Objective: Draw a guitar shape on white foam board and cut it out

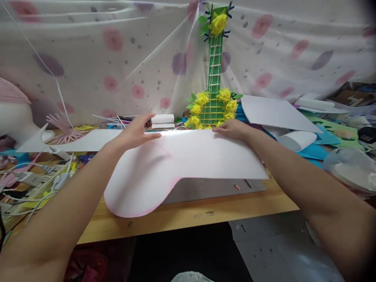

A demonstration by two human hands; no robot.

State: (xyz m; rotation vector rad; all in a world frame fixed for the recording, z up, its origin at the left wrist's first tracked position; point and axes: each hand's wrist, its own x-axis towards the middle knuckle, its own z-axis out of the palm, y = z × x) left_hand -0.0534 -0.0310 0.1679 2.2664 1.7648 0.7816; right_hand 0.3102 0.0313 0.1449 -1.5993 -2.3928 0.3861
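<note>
Wood tbl (235,205), hands (132,132) on pink-edged wht sheet (196,156)

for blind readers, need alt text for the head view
The right hand pinches the far edge of a curved white sheet over a wooden table; the open left hand is there too. Behind stands a green guitar model with yellow flowers.

flat grey board (213,190): part hidden from you under your pink-edged white curved sheet (176,160). green guitar with yellow flowers (215,66): foot hidden. clear round plastic tub (351,168): cut at right edge.
</note>
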